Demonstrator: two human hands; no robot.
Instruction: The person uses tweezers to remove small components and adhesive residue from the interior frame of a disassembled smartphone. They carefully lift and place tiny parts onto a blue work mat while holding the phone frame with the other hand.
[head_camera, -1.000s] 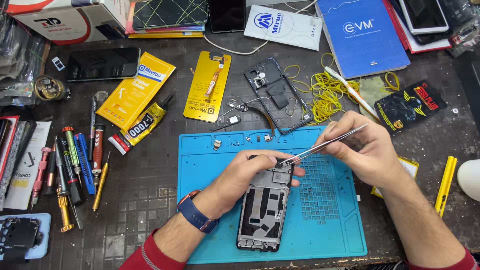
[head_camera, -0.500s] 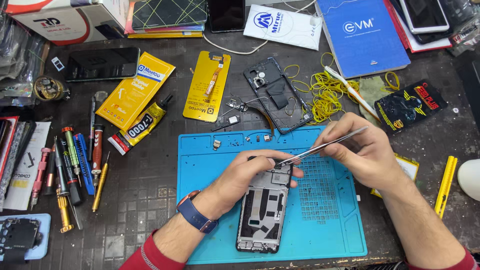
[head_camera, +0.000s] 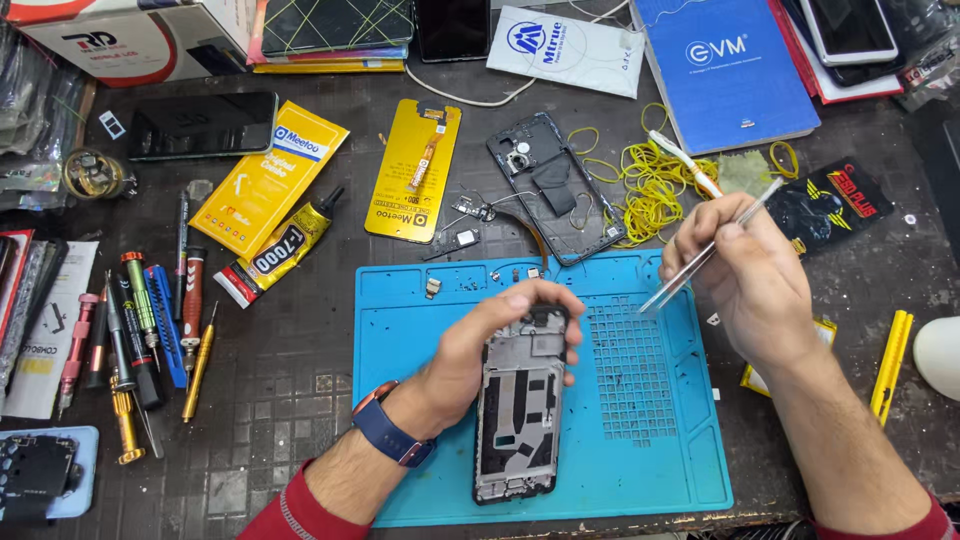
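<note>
Right hand (head_camera: 755, 285) is now lifted up and away from the phone frame (head_camera: 518, 405). A second ago its tweezers (head_camera: 710, 248) were poking at the top of the frame; now the tips hang over the blue mat (head_camera: 640, 470), well apart from it. The fingers pinch the tweezers shut around the middle. It looks like the poking step is over for the moment. Left hand (head_camera: 480, 350) has not moved: it curls over the top of the frame and holds it flat on the mat. Whether the tweezer tips carry some tiny part is too small to tell. The left fingers hide the top edge of the frame. Both arms are cut off at the bottom.
</note>
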